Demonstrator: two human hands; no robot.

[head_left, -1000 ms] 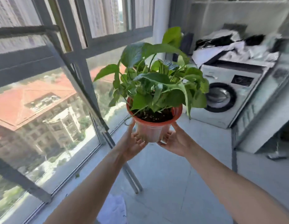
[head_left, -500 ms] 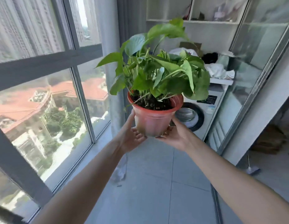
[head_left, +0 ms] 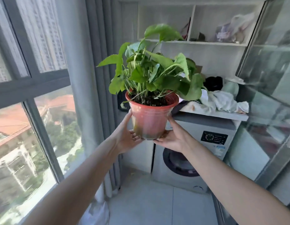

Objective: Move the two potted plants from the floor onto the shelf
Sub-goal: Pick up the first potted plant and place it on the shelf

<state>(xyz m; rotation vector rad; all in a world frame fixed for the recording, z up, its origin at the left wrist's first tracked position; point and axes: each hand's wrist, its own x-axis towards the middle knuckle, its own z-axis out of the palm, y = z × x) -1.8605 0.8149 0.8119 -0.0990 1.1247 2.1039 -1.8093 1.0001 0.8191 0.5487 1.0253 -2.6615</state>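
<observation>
A potted plant [head_left: 150, 120] with broad green leaves in a reddish plastic pot is held up in the air at chest height. My left hand [head_left: 126, 135] cups the pot's lower left side. My right hand [head_left: 171, 137] supports its base from the lower right. Both arms are stretched forward. A white shelf [head_left: 206, 43] with two open compartments hangs on the wall behind and above the plant. No second potted plant is in view.
A washing machine [head_left: 194, 156] stands below the shelf, with crumpled cloths [head_left: 218, 98] piled on the board over it. A grey curtain [head_left: 95, 95] and tall windows [head_left: 27, 78] run along the left. A glass door [head_left: 270, 95] is on the right.
The plant has risen and moved toward the far wall as my view turned right. The shelf and the washing machine are now closer and straight ahead. Both hands keep their hold.
</observation>
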